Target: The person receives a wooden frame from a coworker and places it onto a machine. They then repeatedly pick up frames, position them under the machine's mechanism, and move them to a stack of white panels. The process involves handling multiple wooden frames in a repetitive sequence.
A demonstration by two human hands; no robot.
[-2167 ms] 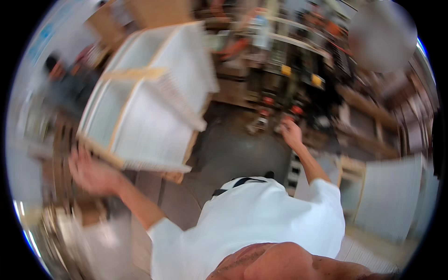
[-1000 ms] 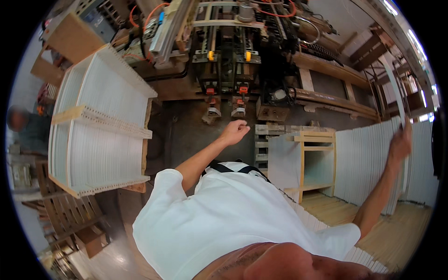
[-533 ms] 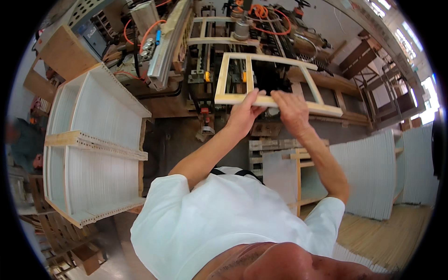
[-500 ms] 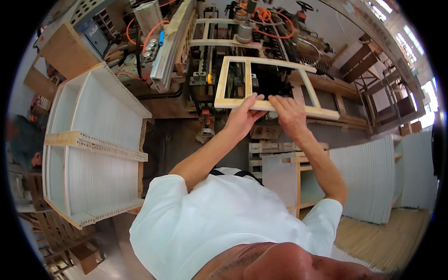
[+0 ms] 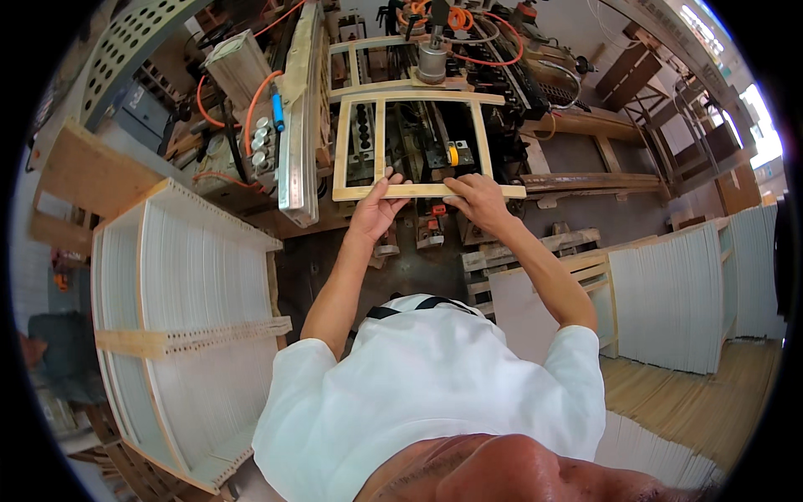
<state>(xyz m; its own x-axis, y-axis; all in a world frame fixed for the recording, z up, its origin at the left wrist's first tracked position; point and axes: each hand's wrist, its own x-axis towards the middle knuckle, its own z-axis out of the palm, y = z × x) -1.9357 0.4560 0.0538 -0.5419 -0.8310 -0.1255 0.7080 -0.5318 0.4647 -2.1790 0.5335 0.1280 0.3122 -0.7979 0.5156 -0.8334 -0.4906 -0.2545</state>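
Note:
A pale wooden frame (image 5: 422, 192) with one crossbar lies in front of me, over the machine (image 5: 418, 138). My left hand (image 5: 377, 207) is closed on its near rail, close to where the crossbar meets it. Farther right along the same rail, my right hand (image 5: 478, 201) grips it with the fingers over the top edge. Beyond this frame a second wooden frame (image 5: 360, 87) rests in the machine, under a metal cylinder (image 5: 432, 63). The undersides of both grips are hidden.
White panels (image 5: 196, 259) with pale wooden edges stand stacked at my left. More white panels (image 5: 665, 293) stand at my right, near a wooden pallet (image 5: 535, 251). A metal beam with round knobs (image 5: 299, 159) borders the machine's left. Orange hoses (image 5: 251, 105) run above it.
Both hands have carried the wooden frame to the left and levelled it; its tilt is gone and it now lines up with the machine. My view has also turned a little.

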